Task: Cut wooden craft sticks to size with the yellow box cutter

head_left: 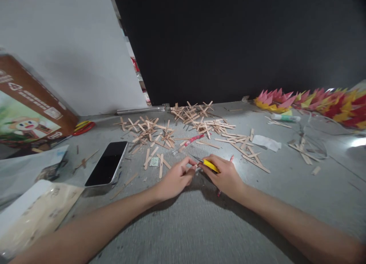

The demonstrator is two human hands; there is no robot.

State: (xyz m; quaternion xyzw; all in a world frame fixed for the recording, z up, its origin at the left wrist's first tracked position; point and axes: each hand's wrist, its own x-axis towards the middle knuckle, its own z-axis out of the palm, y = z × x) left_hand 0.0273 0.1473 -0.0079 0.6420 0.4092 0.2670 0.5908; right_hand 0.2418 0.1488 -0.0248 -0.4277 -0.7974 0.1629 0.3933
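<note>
My right hand (224, 174) is closed around a yellow utility knife (211, 165), its thin blade pointing up and to the left. Close beside it, my left hand (177, 178) pinches a small pale piece of craft stick (197, 166) between thumb and fingers, mostly hidden by the fingertips. Beneath my right hand lies a red pen or pencil (219, 193), with both ends showing. Just beyond the hands, loose and crossed craft sticks (148, 128) are heaped across the grey table (183, 229). A red printed strip (194, 139) rests among them.
A phone (107, 164) lies left of my hands, near a plastic packet (42, 206). A brown box (31, 103) stands at far left, red-and-yellow scissors (82, 127) beside it. To the right are crumpled paper (267, 142), a glue stick (285, 118) and folded-paper pieces (328, 103).
</note>
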